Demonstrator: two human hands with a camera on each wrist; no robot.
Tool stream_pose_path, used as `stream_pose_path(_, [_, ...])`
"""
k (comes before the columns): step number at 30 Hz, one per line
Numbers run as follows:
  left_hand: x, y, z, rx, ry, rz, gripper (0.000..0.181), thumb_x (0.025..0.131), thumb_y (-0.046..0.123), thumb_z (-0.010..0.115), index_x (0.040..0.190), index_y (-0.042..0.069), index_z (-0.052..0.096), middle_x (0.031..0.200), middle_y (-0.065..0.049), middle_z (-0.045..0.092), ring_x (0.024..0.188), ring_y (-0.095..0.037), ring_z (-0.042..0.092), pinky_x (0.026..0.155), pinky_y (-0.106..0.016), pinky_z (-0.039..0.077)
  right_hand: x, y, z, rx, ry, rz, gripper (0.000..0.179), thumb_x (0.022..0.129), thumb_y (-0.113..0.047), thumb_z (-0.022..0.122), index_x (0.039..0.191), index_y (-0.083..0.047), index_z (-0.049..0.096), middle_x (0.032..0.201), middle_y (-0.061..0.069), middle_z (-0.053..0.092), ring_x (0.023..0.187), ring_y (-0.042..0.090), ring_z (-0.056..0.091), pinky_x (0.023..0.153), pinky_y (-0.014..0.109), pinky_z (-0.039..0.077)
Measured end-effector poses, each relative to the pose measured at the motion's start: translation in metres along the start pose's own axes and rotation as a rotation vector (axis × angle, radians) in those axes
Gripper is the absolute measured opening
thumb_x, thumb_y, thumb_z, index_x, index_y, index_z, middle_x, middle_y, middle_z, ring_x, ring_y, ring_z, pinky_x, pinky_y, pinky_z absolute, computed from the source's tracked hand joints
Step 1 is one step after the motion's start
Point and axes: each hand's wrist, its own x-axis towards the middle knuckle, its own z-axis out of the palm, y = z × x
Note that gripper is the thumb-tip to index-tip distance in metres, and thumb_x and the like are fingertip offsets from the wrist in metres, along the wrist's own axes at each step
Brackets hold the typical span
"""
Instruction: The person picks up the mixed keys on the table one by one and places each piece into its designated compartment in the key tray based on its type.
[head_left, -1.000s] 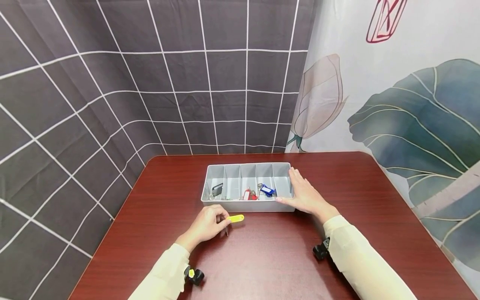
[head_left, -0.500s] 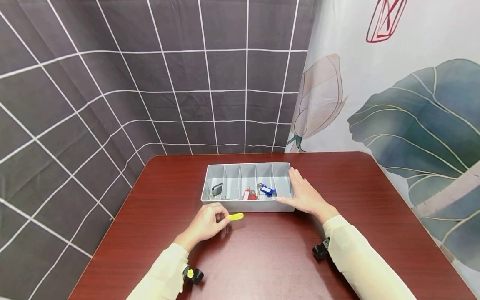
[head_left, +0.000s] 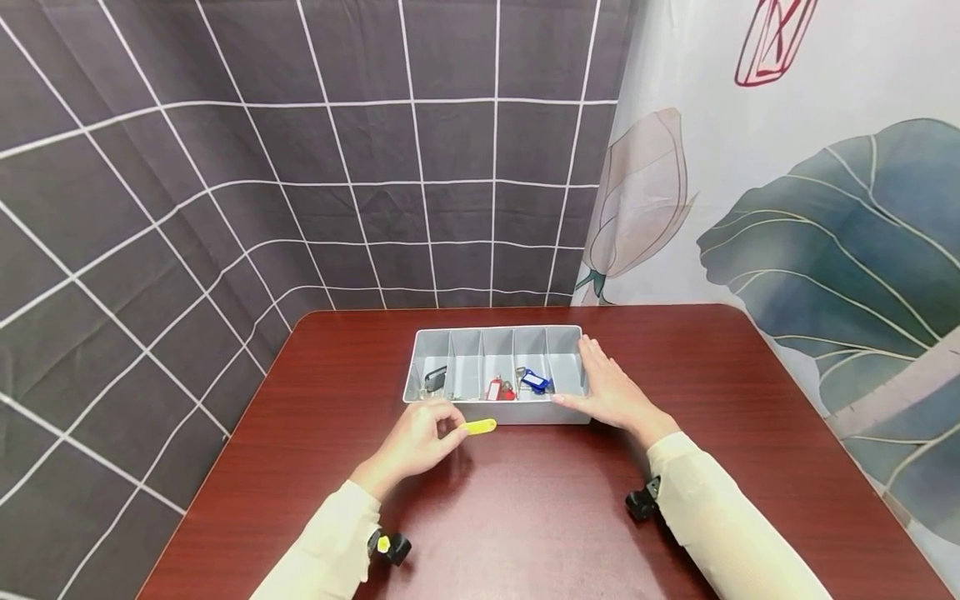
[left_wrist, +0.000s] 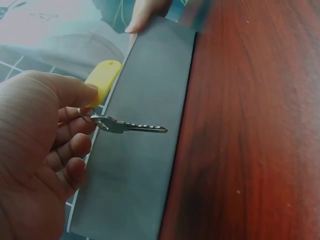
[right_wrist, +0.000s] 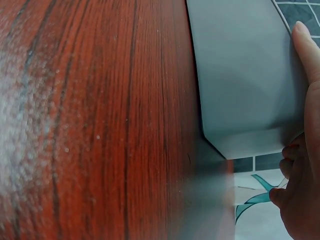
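A yellow key tag (head_left: 480, 427) is pinched between the thumb and fingers of my left hand (head_left: 420, 437), just in front of the grey divided box (head_left: 525, 412). In the left wrist view, a silver key (left_wrist: 131, 126) hangs from the tag by a small ring and points across the box's front wall. My right hand (head_left: 615, 392) rests against the box's right end, its thumb at the front rim and its fingers extended along the side. Inside the box lie a black key fob (head_left: 435, 379), a red key tag (head_left: 495, 389) and a blue key tag (head_left: 535, 382).
The box stands toward the back of a reddish-brown table (head_left: 540, 508). Behind the table hangs a dark grey curtain (head_left: 360, 150) with white grid lines. A pale curtain (head_left: 720, 208) with a leaf print is at the right.
My left hand has risen slightly and moved a little right with the yellow key tag, closer to the box's front wall. My right hand has stayed in place.
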Motion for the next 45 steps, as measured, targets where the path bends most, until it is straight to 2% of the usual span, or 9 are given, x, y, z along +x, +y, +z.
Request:
stream_pose_path(5, [0.008,0.005,-0.003,-0.01,0.007,0.022,0.014,0.078,0.015,0.076,0.072,0.02,0.064,0.066,0.014,0.05,0.063,-0.001,0.045,0.058,-0.02,0.039,0.0,0.001,0.0,0.004,0.002,-0.002,0.121,0.074,-0.075,0.06,0.152,0.002,0.009,0.158,0.021,0.012,0.144,0.036,0.013,0.111,0.056,0.02])
stream_pose_path(11, [0.019,0.012,-0.009,0.0,0.004,0.037,0.012,0.079,0.015,0.075,0.073,0.018,0.064,0.071,0.012,0.054,0.066,-0.002,0.049,0.061,-0.021,0.042,0.0,0.0,0.0,-0.001,0.001,0.0,0.121,0.074,-0.076,0.059,0.152,0.001,0.009,0.157,0.021,0.013,0.144,0.036,0.013,0.111,0.055,0.02])
stream_pose_path(21, [0.042,0.023,-0.019,0.005,0.001,0.077,0.01,0.081,0.015,0.073,0.074,0.018,0.066,0.07,0.012,0.054,0.067,-0.004,0.049,0.063,-0.022,0.042,-0.001,-0.002,-0.001,0.007,0.016,-0.006,0.114,0.077,-0.06,0.07,0.152,0.002,0.01,0.156,0.023,0.015,0.144,0.038,0.014,0.11,0.057,0.02])
stream_pose_path(29, [0.063,0.033,-0.024,-0.01,-0.006,0.101,0.011,0.082,0.015,0.072,0.074,0.018,0.065,0.071,0.01,0.054,0.068,-0.007,0.051,0.061,-0.02,0.042,-0.001,-0.001,-0.001,0.007,0.003,-0.003,0.121,0.074,-0.076,0.06,0.152,0.002,0.009,0.157,0.022,0.013,0.144,0.038,0.014,0.11,0.057,0.02])
stream_pose_path(38, [0.089,0.044,-0.024,-0.031,-0.015,0.155,0.012,0.083,0.014,0.071,0.073,0.017,0.065,0.071,0.01,0.055,0.068,-0.009,0.054,0.062,-0.019,0.043,-0.002,0.001,0.0,0.013,0.007,-0.005,0.122,0.073,-0.075,0.06,0.152,0.002,0.008,0.156,0.023,0.014,0.143,0.039,0.015,0.109,0.059,0.02])
stream_pose_path(45, [0.105,0.049,-0.023,-0.044,-0.035,0.132,0.011,0.084,0.016,0.071,0.074,0.017,0.066,0.071,0.01,0.055,0.067,-0.008,0.052,0.061,-0.018,0.042,-0.001,0.0,0.0,0.02,0.003,-0.008,0.121,0.074,-0.075,0.061,0.152,0.002,0.008,0.157,0.023,0.013,0.143,0.039,0.014,0.11,0.059,0.019])
